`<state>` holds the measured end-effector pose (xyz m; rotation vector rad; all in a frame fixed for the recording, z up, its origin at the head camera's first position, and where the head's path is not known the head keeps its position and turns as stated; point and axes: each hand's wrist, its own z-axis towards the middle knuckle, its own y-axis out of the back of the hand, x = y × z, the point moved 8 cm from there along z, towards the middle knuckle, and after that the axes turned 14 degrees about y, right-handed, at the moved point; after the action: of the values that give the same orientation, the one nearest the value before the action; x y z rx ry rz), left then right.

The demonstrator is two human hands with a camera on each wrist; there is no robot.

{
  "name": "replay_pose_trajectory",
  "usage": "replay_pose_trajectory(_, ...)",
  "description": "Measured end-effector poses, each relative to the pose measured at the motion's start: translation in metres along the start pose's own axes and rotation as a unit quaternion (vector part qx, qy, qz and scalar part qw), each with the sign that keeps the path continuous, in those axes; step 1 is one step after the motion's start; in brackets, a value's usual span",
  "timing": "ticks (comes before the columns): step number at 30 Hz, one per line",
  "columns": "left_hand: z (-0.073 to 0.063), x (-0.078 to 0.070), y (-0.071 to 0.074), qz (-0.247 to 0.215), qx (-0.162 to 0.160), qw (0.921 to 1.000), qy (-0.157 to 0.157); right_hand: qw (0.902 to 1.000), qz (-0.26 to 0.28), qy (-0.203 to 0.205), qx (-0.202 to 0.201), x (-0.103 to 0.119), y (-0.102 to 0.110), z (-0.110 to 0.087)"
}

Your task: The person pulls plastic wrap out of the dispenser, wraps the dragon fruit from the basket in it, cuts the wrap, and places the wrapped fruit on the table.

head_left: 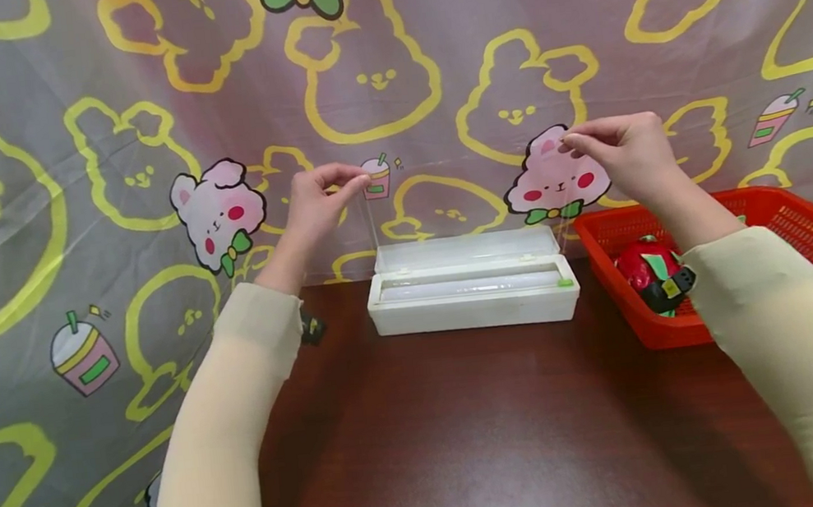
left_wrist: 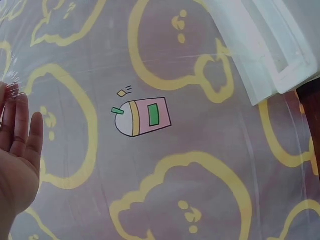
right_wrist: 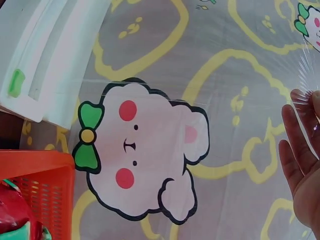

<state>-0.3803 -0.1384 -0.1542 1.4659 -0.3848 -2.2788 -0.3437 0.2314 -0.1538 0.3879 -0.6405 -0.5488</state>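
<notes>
A white cling film dispenser (head_left: 476, 313) stands at the back of the table with its lid (head_left: 465, 249) raised. Inside its long slot lies the clear roll (head_left: 469, 286), and a small green slider (head_left: 565, 282) sits at the right end. Clear cling film (right_wrist: 303, 75) rises from the box, barely visible in the head view. My left hand (head_left: 324, 200) pinches its upper left corner between thumb and fingertips. At about the same height, my right hand (head_left: 626, 149) pinches the upper right corner, where the film gathers into creases. Both hands are above the box.
To the right of the dispenser is a red plastic basket (head_left: 649, 337) holding a shiny red and green item (head_left: 638, 264). A cartoon-patterned cloth (head_left: 436, 176) hangs directly behind. Dark brown tabletop (head_left: 470, 429) lies in front of the box.
</notes>
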Motion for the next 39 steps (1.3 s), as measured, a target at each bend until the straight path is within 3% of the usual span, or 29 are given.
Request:
replay_pose_trajectory(11,-0.001,-0.009,0.006,-0.025,-0.004,0.9996,-0.016,0.9999,0.013,-0.001,-0.002,0.005,0.006,0.005)
replay_pose_trajectory(27,0.002,-0.018,0.013,-0.015,0.005,0.9998,0.012,0.9988,0.043,0.017,-0.018,0.014,0.017,0.014)
replay_pose_trajectory(39,0.009,-0.031,0.018,-0.026,-0.007,0.9996,-0.006,0.9985,0.049,0.0,-0.022,0.018,0.024,0.022)
